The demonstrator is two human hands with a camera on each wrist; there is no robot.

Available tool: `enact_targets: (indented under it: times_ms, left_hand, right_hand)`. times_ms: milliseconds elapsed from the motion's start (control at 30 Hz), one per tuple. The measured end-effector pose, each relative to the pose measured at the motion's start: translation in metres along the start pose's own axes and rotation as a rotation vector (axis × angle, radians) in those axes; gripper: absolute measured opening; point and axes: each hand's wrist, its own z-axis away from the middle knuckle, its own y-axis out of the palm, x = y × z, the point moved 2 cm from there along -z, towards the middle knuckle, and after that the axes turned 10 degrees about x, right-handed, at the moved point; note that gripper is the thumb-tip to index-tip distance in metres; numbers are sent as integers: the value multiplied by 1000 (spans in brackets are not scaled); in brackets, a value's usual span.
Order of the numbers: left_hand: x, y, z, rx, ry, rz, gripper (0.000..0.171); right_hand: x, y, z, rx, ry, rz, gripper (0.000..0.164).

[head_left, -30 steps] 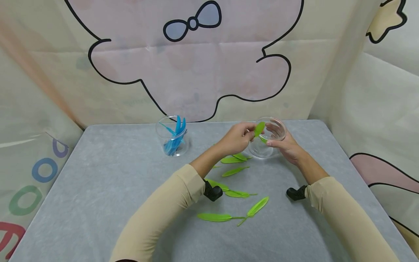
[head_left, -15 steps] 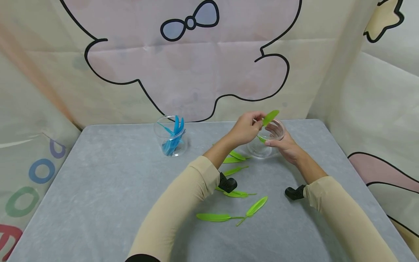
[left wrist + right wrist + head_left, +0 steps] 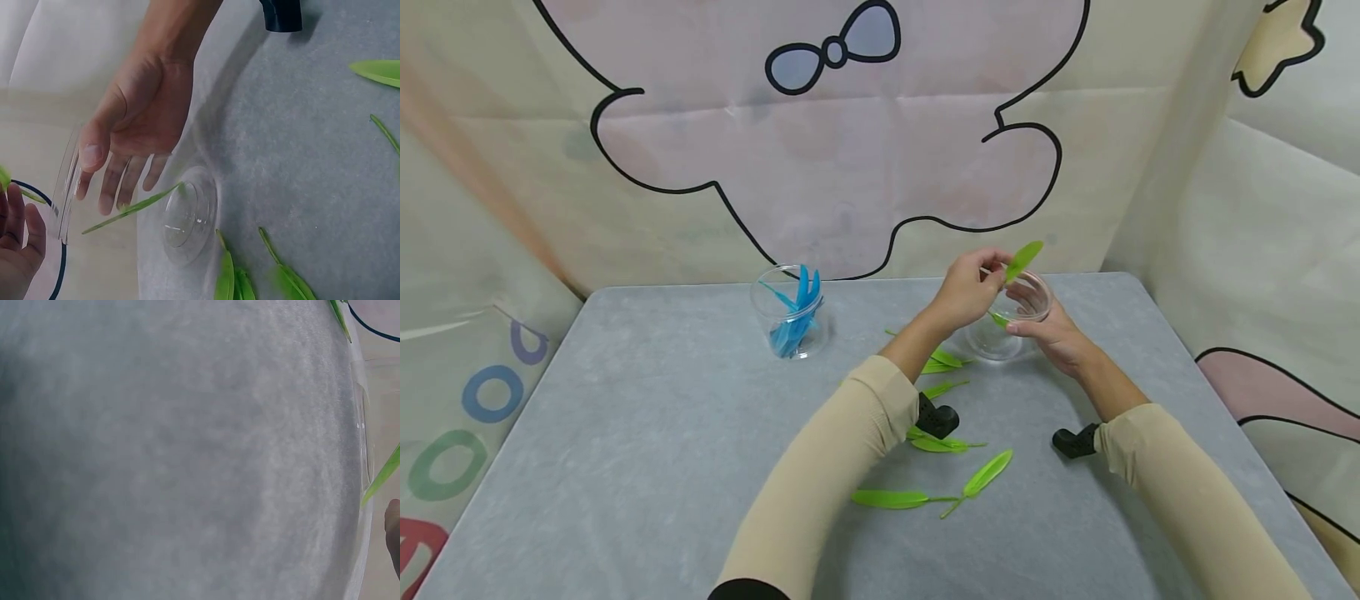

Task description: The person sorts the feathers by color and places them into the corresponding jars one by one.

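Note:
My left hand (image 3: 970,287) pinches a green feather (image 3: 1024,260) above the rim of a clear cup (image 3: 988,340). That feather's broad end points up and to the right. My right hand (image 3: 1062,340) grips the cup from its right side, thumb in front and fingers behind. One green feather (image 3: 128,214) leans inside the cup in the left wrist view, its tip near the cup's base. In that view the left hand (image 3: 19,237) shows only in part. The right wrist view catches the inside feather (image 3: 382,478) and a thumb (image 3: 392,528) at its right edge.
Several green feathers (image 3: 891,498) lie on the grey table (image 3: 647,433), some partly hidden under my left sleeve. A second clear cup (image 3: 763,312) at the back left holds blue feathers (image 3: 793,329). A printed cloth wall (image 3: 850,158) rises behind the table.
My left hand has moved right and up with its green feather, from beside the cup to above its rim. The right hand and cup have stayed nearly still.

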Motion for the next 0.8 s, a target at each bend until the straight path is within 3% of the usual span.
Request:
enact_targets:
  times_ms: [267, 500, 800]
  left_hand:
    - [1, 5, -2, 25, -8, -35, 21]
    - [3, 6, -1, 58, 9, -61, 21]
    - [8, 6, -4, 66, -12, -139, 18]
  right_hand:
    - [0, 1, -1, -7, 25, 8, 91]
    - [0, 3, -2, -10, -25, 4, 87]
    - [3, 3, 1, -33, 19, -4, 88]
